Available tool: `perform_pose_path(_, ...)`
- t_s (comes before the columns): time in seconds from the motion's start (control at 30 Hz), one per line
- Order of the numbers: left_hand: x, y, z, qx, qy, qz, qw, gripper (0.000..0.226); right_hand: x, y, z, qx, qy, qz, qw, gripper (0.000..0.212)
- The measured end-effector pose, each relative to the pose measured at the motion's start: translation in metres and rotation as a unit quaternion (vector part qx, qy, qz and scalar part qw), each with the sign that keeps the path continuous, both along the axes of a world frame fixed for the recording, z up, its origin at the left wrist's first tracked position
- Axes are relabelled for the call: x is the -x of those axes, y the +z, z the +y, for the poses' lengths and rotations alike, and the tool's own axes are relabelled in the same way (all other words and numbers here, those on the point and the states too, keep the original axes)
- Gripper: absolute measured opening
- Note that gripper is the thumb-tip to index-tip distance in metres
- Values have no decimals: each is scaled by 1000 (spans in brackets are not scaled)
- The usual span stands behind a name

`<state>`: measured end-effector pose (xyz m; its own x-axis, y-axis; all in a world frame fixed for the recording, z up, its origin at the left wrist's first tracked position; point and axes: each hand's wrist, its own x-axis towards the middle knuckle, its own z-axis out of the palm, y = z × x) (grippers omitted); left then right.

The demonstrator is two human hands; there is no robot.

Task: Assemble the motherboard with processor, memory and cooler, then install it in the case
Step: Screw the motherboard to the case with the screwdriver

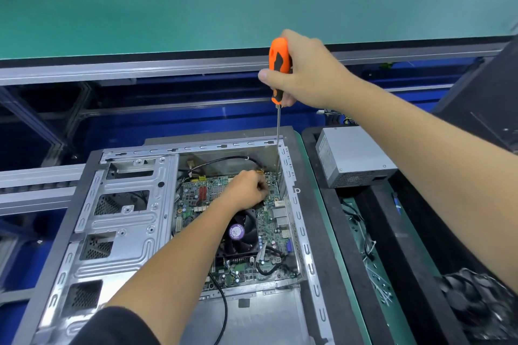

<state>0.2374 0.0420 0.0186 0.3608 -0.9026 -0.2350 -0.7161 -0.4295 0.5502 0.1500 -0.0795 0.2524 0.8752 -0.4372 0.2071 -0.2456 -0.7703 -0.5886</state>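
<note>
Gripping an orange screwdriver (279,70), the right hand (305,73) holds it upright over the case (117,232) rim at one o'clock. The left hand (246,190), fingers curled, pinches at the motherboard (269,221), its forearm crossing the cooler (241,235). A grey power supply (354,155) lies at three o'clock.

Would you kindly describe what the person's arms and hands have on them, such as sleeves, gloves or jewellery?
Both hands are bare: no gloves, rings or watch show on the left hand or the right hand. The forearms are uncovered too. A dark sleeve shows on the left upper arm at the bottom edge; the right arm's sleeve is out of view.
</note>
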Motion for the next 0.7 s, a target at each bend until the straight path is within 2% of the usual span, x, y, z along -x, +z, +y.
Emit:
perform_pose_path(0.1,-3,-1,1,22,39,20,999,7,2,6,3,6,-8,-49,999,31)
perform_pose_path(0.3,-8,3,1,27,52,35,998,15,7,12,12,67,-15,-56,996,30)
perform_pose_path(0.47,-8,4,3,20,60,43,997,16,4,17,16,-1,-9,-133,991,26)
perform_pose_path(0.7,-8,7,4,-7,29,45,999,19,4,-1,21,-37,6,-93,995,24)
